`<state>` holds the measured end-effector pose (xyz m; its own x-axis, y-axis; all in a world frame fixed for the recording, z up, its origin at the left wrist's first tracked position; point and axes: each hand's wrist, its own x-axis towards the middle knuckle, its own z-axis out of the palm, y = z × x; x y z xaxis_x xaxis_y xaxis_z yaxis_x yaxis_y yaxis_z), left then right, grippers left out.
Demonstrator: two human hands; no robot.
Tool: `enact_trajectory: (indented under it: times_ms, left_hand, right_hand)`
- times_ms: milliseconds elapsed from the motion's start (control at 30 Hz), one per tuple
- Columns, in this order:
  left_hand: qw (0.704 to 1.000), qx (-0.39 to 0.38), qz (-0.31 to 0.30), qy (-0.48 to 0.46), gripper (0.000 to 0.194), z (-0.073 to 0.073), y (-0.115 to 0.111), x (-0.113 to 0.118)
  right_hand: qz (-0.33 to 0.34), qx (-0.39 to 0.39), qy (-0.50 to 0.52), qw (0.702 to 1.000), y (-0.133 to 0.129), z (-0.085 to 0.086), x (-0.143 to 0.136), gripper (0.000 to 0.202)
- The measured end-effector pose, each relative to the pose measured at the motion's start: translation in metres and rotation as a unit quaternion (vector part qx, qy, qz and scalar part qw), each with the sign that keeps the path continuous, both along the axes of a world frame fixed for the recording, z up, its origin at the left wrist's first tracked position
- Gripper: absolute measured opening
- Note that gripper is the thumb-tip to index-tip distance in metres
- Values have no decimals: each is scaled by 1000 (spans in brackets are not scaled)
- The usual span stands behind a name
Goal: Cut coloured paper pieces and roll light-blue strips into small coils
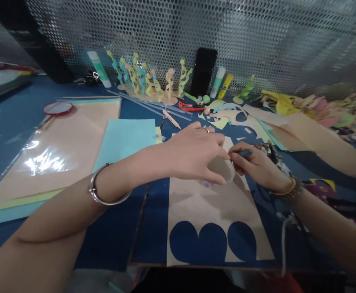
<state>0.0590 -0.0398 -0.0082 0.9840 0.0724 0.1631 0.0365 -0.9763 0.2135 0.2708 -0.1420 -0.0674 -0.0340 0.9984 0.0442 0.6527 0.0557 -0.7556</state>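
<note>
My left hand [196,152], with a ring and a silver bangle, arches over a sheet of beige paper [190,207]. Its thumb and index finger are apart around a roundish grey piece [220,167] on the sheet; how firmly they touch it I cannot tell. Beside it, my right hand [254,162] pinches a dark pen [245,153], whose tip is hidden by the fingers. Rounded shapes are cut out of the sheet's near edge, showing blue table through. A faint round outline is drawn left of centre on the paper.
Plastic-covered paper [74,146] and a blue sheet [129,136] lie left. Behind stand paper spirals [141,79], glue sticks [100,71], a phone [204,71] and a metal mesh [165,28]. A red cutter [191,106] lies near paper scraps. Another person's forearm [327,144] reaches in from the right.
</note>
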Motion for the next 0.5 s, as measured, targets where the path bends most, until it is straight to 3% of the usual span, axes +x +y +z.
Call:
enact_trajectory:
  times_ms: [300,500]
  left_hand:
    - [1000,12,0,-1,45,1,-1,1]
    - [1000,6,-1,-1,44,1,0,0]
  right_hand:
    - [-54,84,-79,992,-48,-5,-15,12]
    - [13,152,-156,976,-75,2,-36,4]
